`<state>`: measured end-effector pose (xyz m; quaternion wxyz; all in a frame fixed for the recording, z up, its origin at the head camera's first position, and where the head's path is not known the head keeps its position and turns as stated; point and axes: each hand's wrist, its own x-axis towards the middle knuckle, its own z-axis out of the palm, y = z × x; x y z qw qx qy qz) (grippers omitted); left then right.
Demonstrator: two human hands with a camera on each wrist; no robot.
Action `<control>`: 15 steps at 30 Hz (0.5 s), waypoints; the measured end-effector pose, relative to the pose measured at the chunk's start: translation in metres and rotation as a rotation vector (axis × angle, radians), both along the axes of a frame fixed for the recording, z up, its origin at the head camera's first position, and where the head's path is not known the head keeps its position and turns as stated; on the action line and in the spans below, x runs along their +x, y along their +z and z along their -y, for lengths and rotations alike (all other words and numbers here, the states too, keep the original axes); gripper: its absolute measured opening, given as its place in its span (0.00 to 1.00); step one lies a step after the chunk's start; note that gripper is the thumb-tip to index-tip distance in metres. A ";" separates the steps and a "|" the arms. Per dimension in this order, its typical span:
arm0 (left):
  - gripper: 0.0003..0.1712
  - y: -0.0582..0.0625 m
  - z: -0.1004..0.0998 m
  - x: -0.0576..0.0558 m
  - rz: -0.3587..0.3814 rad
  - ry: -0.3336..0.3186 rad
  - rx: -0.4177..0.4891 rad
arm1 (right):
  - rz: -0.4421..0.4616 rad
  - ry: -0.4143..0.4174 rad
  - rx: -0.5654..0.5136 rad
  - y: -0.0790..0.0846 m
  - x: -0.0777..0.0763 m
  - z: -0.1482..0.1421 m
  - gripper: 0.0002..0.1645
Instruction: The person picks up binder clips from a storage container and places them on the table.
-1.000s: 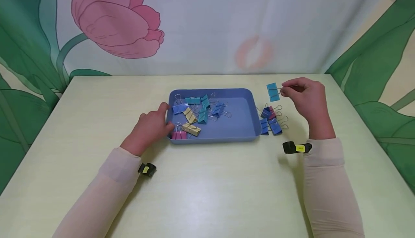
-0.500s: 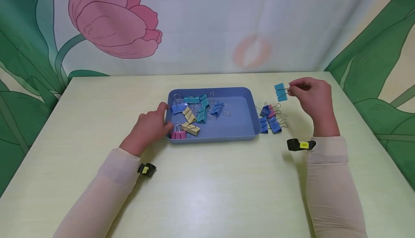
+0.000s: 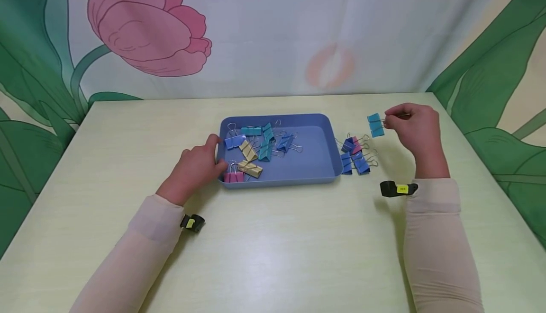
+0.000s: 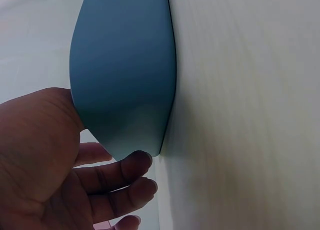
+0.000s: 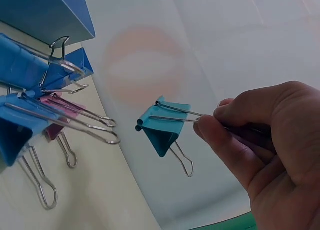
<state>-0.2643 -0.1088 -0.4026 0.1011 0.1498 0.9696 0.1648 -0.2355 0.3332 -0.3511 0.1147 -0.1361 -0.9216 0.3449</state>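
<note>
1. The right hand (image 3: 414, 126) pinches one wire arm of a blue-green clip (image 3: 376, 125). The thumb and finger close on the wire with hardly a gap.
2. That clip is up in the air, just left of the right fingertips. Its other wire arm hangs loose.
3. Below and left of the right hand, a small heap of blue clips (image 3: 361, 163) sits on the table (image 3: 273, 246). A pink clip (image 3: 357, 146) is in the heap.
4. The left hand (image 3: 192, 168) holds the near end of the tray (image 3: 307, 161), bent around it, open only as wide as that end.
5. Right by the left thumb, inside the tray, is a hot-pink clip (image 3: 233, 177). Two gold clips (image 3: 250, 169) lie just past it.
6. Farther from the left hand, more green clips (image 3: 265, 151) lie in the tray.
</note>
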 end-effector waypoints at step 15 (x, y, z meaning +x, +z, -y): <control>0.32 -0.002 0.001 -0.002 -0.016 -0.001 -0.009 | 0.110 0.068 0.008 -0.007 0.000 -0.009 0.16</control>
